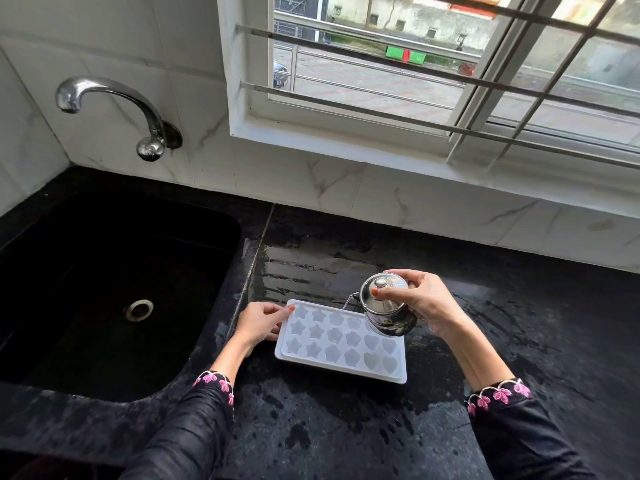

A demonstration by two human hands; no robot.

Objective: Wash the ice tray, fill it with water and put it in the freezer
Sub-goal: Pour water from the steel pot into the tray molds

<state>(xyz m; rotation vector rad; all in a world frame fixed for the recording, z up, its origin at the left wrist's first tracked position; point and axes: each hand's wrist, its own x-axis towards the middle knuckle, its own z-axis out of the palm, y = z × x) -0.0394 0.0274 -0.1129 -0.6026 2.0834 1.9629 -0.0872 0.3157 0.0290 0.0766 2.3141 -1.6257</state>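
Observation:
A white ice tray (341, 342) with star, flower and heart moulds lies flat on the wet black counter, just right of the sink. My left hand (260, 322) grips the tray's left edge, fingertips on its far left corner. My right hand (424, 303) holds a small steel kettle (384, 308) over the tray's far right corner. The kettle is tilted left, its thin spout above the tray's back row. I cannot tell whether water is flowing or how full the moulds are.
A deep black sink (114, 289) with a round drain fills the left side. A chrome tap (114, 109) juts from the tiled wall above it. The black counter (519, 323) is wet around the tray. A barred window (433, 64) is behind.

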